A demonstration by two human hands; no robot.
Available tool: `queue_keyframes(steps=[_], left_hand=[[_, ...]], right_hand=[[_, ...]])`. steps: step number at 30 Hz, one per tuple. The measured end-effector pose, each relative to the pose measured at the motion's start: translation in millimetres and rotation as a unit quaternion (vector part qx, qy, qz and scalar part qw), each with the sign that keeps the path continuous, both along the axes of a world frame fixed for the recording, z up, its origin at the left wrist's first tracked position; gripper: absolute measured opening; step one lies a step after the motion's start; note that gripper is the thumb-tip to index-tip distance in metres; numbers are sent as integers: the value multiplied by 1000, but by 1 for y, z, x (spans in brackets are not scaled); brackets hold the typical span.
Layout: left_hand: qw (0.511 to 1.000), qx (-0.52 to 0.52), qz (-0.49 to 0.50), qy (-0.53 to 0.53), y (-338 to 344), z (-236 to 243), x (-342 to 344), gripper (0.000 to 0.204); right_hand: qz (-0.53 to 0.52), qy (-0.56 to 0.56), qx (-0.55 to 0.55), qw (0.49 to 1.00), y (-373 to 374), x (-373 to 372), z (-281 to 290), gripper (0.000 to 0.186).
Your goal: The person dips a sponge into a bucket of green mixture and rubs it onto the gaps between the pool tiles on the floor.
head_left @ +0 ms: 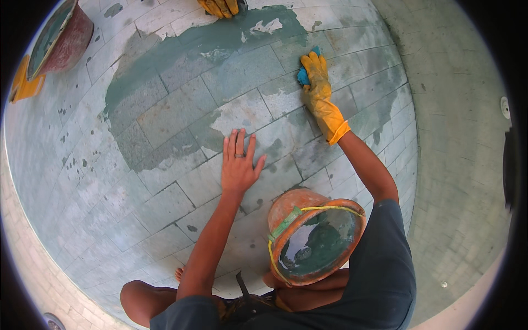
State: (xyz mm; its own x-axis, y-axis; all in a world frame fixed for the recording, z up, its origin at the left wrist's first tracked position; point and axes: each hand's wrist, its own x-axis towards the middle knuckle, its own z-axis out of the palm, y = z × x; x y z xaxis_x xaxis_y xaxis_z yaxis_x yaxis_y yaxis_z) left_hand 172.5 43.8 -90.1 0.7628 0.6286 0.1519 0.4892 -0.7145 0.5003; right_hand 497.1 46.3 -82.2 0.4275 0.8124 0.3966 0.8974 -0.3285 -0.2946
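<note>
My bare left hand (240,165), with a dark ring on a finger, rests with fingers spread on the grey stone tiles (165,203), near the edge of a wet patch of green-grey slurry (124,91). My right hand (318,82), in a long yellow rubber glove, is on the tiles further forward and right, closed over a blue cloth or sponge (303,77) that shows at both sides of its fingers. By my right leg an orange bucket (276,215) with a yellow handle holds dark green watery mix.
Another person's yellow-gloved hand (219,8) is at the top edge. A reddish bucket (77,41) with grey-green mix and a yellow object (27,82) sit at top left. Along the right runs a greenish-grey tiled surface (451,165) with round fittings (504,108).
</note>
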Motion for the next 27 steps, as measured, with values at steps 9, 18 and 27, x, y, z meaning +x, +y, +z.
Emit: queue_keyframes(steps=[9,18,27], left_hand=[[1000,10,-1,2,-1,-3,0,61],[1000,1,1,-9,1,0,-2,59],[1000,-6,5,-21,-1,-6,-1,59]], right_hand=[[184,119,-31,975,48,-118,16,66],[216,154,81,961,77,-111,32,47],[332,31,-51,941,98,-138,16,72]])
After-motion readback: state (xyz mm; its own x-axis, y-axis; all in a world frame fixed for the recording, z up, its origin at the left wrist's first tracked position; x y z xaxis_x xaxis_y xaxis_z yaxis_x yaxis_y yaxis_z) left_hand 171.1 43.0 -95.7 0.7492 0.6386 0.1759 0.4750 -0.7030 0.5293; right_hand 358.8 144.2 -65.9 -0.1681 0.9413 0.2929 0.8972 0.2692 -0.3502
